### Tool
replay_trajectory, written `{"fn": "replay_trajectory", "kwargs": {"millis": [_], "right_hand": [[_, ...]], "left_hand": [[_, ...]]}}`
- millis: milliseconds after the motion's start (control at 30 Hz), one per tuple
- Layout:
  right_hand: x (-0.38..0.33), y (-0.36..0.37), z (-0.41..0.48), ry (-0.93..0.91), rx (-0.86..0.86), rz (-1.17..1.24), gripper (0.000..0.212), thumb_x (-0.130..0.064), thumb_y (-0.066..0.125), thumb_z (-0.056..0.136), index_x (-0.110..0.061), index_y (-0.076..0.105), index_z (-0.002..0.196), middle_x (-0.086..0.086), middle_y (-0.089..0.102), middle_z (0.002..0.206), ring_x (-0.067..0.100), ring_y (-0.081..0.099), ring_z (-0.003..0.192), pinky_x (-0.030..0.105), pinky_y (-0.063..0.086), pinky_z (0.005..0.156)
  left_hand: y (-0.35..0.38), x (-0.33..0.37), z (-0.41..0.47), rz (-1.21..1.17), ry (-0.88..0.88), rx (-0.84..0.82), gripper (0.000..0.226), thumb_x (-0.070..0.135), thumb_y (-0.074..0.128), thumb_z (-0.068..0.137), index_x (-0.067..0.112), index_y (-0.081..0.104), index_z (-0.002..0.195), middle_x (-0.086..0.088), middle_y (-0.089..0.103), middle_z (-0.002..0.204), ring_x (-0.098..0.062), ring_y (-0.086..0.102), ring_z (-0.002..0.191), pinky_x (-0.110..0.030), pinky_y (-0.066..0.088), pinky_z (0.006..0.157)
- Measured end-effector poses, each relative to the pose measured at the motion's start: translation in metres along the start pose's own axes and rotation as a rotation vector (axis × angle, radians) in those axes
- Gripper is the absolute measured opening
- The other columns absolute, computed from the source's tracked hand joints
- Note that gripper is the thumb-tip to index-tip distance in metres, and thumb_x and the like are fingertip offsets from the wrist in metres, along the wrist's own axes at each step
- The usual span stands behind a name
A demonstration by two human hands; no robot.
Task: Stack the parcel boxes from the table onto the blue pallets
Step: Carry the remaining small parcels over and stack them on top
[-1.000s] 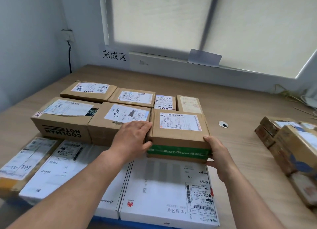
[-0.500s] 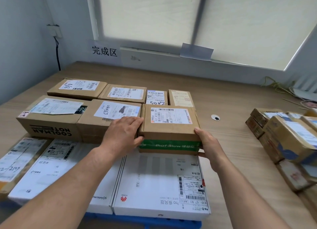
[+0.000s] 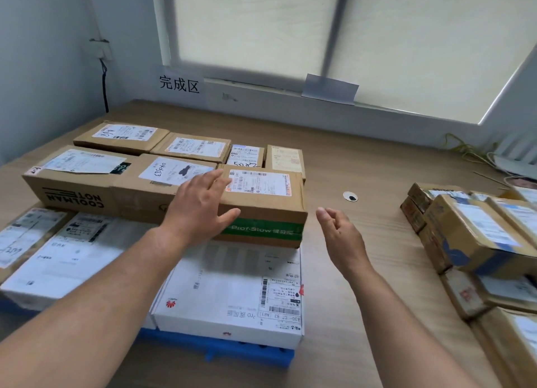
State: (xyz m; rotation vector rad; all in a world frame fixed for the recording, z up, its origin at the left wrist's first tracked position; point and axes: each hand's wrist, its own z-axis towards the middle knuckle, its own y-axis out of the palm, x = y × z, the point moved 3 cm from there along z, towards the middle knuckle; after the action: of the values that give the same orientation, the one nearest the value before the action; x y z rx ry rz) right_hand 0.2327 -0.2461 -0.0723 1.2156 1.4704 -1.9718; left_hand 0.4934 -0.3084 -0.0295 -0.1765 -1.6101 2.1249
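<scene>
A brown parcel box with green tape [image 3: 270, 210] sits on flat white boxes [image 3: 232, 289] that lie on the blue pallet [image 3: 218, 350]. It stands beside two other brown boxes [image 3: 96, 184] in the same row. My left hand [image 3: 200, 207] hovers over the box's left corner with fingers spread. My right hand [image 3: 340, 236] is just right of the box, apart from it, fingers relaxed and holding nothing. More brown parcels [image 3: 476, 236] lie piled on the table at the right.
Several smaller parcels [image 3: 191, 146] line the back row of the pallet stack. The wooden table [image 3: 363, 161] runs to a wall with a window and a sign. A small round cable hole [image 3: 350, 196] lies between the pallet and the right pile.
Both hands gripped the green-taped box at its sides before. Now they have let go; the left lifted above the corner, the right moved off to the right.
</scene>
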Motion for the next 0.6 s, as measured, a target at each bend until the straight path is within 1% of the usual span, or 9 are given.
{"fn": "replay_trajectory", "kwargs": {"millis": [67,133,200,267,300,400,533,600], "right_hand": [[0.005,-0.016,-0.004,-0.049,0.061,-0.088,0.049,-0.050,0.044,0.096,-0.017,0.054,0.130,0.005,0.059,0.128,0.016,0.055,0.110,0.028,0.039,0.082],[0.010,-0.032,-0.007,-0.084,0.105,-0.134,0.045,-0.048,0.045,0.096,-0.017,0.057,0.127,0.004,0.060,0.123,0.013,0.055,0.099,0.028,0.040,0.079],[0.017,-0.048,-0.011,-0.107,0.140,-0.172,0.042,-0.047,0.045,0.096,-0.019,0.059,0.124,0.002,0.060,0.119,0.012,0.055,0.095,0.029,0.041,0.077],[0.026,-0.067,-0.016,-0.130,0.173,-0.239,0.040,-0.047,0.046,0.095,-0.021,0.058,0.123,-0.001,0.059,0.118,0.015,0.057,0.102,0.030,0.044,0.077],[0.031,-0.077,-0.019,-0.145,0.189,-0.285,0.039,-0.046,0.047,0.095,-0.022,0.057,0.124,-0.002,0.058,0.119,0.016,0.057,0.106,0.031,0.045,0.078],[0.049,-0.111,-0.031,-0.175,0.218,-0.406,0.039,-0.040,0.053,0.094,-0.022,0.054,0.128,-0.002,0.055,0.124,0.016,0.054,0.113,0.032,0.045,0.082],[0.079,-0.159,-0.048,-0.164,0.232,-0.544,0.041,-0.034,0.053,0.093,-0.024,0.051,0.133,-0.002,0.053,0.129,0.015,0.049,0.120,0.031,0.045,0.089],[0.097,-0.182,-0.056,-0.152,0.241,-0.571,0.041,-0.033,0.053,0.093,-0.024,0.051,0.133,-0.001,0.052,0.130,0.016,0.048,0.121,0.031,0.046,0.090]], "left_hand": [[-0.001,0.026,-0.003,-0.031,0.055,0.095,0.066,0.047,0.060,0.086,0.014,0.042,0.139,-0.007,0.037,0.148,-0.024,0.034,0.136,-0.042,0.027,0.111],[0.000,0.053,-0.003,-0.070,0.104,0.186,0.060,0.043,0.064,0.084,0.010,0.050,0.133,-0.010,0.049,0.138,-0.028,0.046,0.127,-0.046,0.037,0.104],[0.002,0.083,-0.003,-0.109,0.123,0.223,0.058,0.047,0.055,0.083,0.010,0.054,0.128,-0.010,0.056,0.131,-0.028,0.053,0.120,-0.045,0.042,0.098],[0.007,0.113,-0.003,-0.151,0.136,0.214,0.062,0.051,0.043,0.082,0.011,0.055,0.127,-0.008,0.058,0.129,-0.026,0.055,0.118,-0.042,0.044,0.096],[0.012,0.127,-0.003,-0.168,0.141,0.203,0.063,0.052,0.041,0.081,0.012,0.055,0.127,-0.007,0.058,0.129,-0.026,0.054,0.118,-0.042,0.044,0.097],[0.032,0.170,-0.008,-0.203,0.142,0.160,0.062,0.053,0.040,0.082,0.012,0.056,0.127,-0.006,0.059,0.127,-0.024,0.056,0.116,-0.040,0.046,0.094],[0.063,0.228,-0.022,-0.250,0.131,0.089,0.060,0.053,0.041,0.081,0.011,0.063,0.117,-0.005,0.067,0.112,-0.027,0.064,0.099,-0.038,0.051,0.081],[0.076,0.257,-0.028,-0.266,0.124,0.058,0.057,0.053,0.044,0.080,0.012,0.064,0.115,-0.005,0.068,0.108,-0.027,0.065,0.095,-0.038,0.051,0.078]]}}
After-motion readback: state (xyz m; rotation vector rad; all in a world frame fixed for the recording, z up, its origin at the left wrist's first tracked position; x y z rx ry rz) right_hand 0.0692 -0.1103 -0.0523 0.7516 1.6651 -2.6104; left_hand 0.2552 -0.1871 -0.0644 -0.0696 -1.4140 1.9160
